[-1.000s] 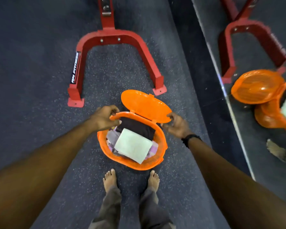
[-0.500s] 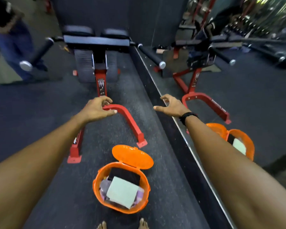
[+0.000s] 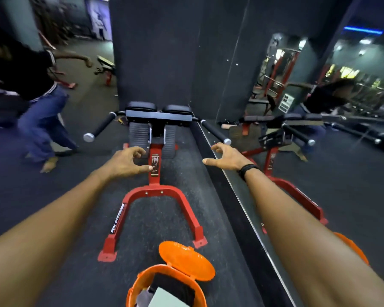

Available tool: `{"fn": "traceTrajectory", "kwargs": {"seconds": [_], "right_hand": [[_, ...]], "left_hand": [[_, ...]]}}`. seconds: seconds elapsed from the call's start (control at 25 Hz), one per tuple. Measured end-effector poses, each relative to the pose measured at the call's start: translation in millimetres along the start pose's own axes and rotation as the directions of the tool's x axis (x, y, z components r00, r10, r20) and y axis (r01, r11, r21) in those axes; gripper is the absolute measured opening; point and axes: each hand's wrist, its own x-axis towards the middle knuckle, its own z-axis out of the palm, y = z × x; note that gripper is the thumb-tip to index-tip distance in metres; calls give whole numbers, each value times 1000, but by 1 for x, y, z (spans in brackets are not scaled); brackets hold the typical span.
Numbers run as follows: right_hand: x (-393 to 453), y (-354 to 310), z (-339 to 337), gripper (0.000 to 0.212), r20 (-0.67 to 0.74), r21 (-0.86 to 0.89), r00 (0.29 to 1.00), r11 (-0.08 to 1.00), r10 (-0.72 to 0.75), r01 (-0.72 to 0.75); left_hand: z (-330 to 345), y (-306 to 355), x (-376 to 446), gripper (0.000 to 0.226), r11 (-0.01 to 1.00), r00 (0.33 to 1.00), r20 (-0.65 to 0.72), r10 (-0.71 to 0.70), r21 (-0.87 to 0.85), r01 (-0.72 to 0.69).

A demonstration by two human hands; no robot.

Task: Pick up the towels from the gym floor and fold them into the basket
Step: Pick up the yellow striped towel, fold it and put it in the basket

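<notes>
Basket (image 3: 142, 282) sits well below both empty hands.

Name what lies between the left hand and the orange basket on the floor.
In the head view, the red machine base and bare dark floor separate the left hand from the basket.

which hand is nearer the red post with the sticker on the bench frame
Left. The left hand hovers right beside the red post, its thumb tip almost at the sticker. The right hand hangs farther off on the other side, by the mirror edge.
</notes>
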Motion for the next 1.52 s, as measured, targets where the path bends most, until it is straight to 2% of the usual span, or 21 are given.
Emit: {"fn": "traceTrajectory", "kwargs": {"seconds": [0.24, 0.44, 0.64, 0.88, 1.12, 1.28, 1.4, 1.52], "right_hand": [[-2, -52, 9, 65, 110, -29, 961, 965, -254, 259], [-25, -106, 34, 62, 233, -37, 848, 867, -477, 498], [-76, -172, 80, 68, 355, 48, 680, 739, -642, 672], [-171, -281, 153, 64, 452, 214, 405, 537, -795, 816], [-285, -370, 218, 64, 531, 317, 129, 338, -837, 886], [-364, -415, 276, 63, 583, 373, 11, 280, -812, 885], [-419, -448, 313, 65, 606, 396, -52, 244, -794, 885], [-472, -487, 345, 66, 625, 400, -94, 215, -775, 891]], "left_hand": [[-38, 0, -72, 67, 986, 969, -189, -157, 24, 164], [-56, 12, -175, 64, 935, 874, -354, -332, -1, 355], [-57, 13, -316, 65, 834, 713, -488, -504, -58, 549], [-84, 22, -500, 60, 634, 390, -655, -647, -179, 752], [-87, 29, -649, 58, 457, 127, -706, -697, -300, 837], [-74, 18, -745, 58, 362, -23, -684, -729, -413, 836], [-75, 4, -810, 60, 318, -101, -654, -749, -491, 811], [-84, -13, -872, 63, 281, -143, -620, -772, -535, 797]]}}
